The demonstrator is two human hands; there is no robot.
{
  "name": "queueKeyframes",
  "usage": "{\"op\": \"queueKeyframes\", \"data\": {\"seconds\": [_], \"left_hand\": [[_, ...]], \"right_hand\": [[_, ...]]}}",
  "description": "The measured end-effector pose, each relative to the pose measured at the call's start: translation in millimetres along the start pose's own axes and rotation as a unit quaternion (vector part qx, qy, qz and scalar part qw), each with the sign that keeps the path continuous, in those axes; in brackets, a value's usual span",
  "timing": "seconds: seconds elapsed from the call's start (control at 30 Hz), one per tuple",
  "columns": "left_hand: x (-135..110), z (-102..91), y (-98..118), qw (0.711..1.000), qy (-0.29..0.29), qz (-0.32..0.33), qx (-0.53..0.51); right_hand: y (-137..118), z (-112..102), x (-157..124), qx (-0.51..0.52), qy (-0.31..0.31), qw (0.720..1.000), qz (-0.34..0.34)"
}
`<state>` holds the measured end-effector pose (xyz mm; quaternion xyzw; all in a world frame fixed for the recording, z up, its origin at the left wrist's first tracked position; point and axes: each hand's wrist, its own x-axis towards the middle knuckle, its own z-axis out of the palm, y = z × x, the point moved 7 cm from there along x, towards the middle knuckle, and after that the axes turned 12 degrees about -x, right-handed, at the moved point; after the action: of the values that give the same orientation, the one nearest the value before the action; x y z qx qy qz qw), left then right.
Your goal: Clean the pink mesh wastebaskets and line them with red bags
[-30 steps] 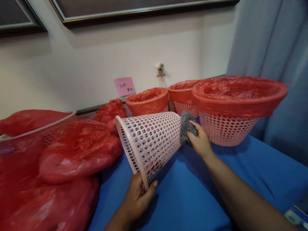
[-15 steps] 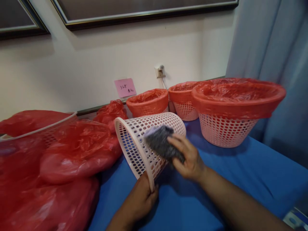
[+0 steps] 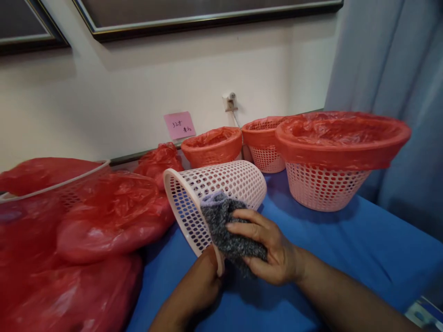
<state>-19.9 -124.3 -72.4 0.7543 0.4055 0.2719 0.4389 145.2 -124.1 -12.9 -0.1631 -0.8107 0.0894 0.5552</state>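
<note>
Taking the clock from the tipped pale-pink wastebasket, the left hand is clamped on its rim at 6 o'clock, fingers hidden inside. At 5 o'clock the right hand grips a bunched grey towel against the outer wall, covering part of the rim. The mouth faces 8 o'clock, showing just perforated wall and blue through the holes; whether it touches the blue-covered bench is unclear.

Red plastic bags heap up at 8 to 9 o'clock, cut off by the frame, their contents unreadable. Behind them, a white-rimmed basket holds red film, mostly buried. Red liners fold over a large basket at 2 o'clock, a smaller basket at 1 and another basket at 12, partly blocked; their floors are out of sight.
</note>
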Motion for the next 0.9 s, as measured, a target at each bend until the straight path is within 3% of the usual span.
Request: {"op": "queueKeyframes", "data": {"seconds": [0.1,0.23,0.33,0.4,0.47,0.57,0.63,0.83,0.9], "left_hand": [[-7.0,-2.9,-3.3,0.999,0.011,-0.020,-0.029],[-22.1,-24.7,-9.3,0.983,0.125,0.022,-0.130],[-26.6,-34.4,-12.7,0.969,0.162,0.041,-0.183],[-25.0,-35.1,-12.6,0.965,0.164,0.019,-0.204],[-23.2,-33.2,-9.3,0.964,0.161,-0.007,-0.213],[-22.1,-27.9,-2.6,0.967,0.151,-0.020,-0.204],[-21.2,-23.3,-1.2,0.973,0.134,-0.020,-0.184],[-16.8,-20.2,-4.7,0.984,0.108,0.008,-0.141],[-16.8,-21.8,-8.0,0.985,0.113,0.009,-0.131]], "right_hand": [[-7.7,3.1,2.5,0.041,-0.017,0.999,-0.023],[-11.8,15.6,1.9,0.045,-0.072,0.995,-0.052],[-9.0,18.8,0.1,0.029,-0.065,0.997,-0.041],[10.2,8.4,-0.8,-0.024,-0.003,0.999,0.024],[45.0,-13.4,-6.5,-0.102,0.097,0.980,0.143],[103.2,-43.7,-29.8,-0.163,0.221,0.893,0.357],[126.7,-46.3,-42.0,-0.154,0.238,0.854,0.436],[119.4,-14.0,-38.0,-0.192,0.143,0.889,0.391],[120.7,-12.7,-39.1,-0.197,0.141,0.888,0.390]]}}
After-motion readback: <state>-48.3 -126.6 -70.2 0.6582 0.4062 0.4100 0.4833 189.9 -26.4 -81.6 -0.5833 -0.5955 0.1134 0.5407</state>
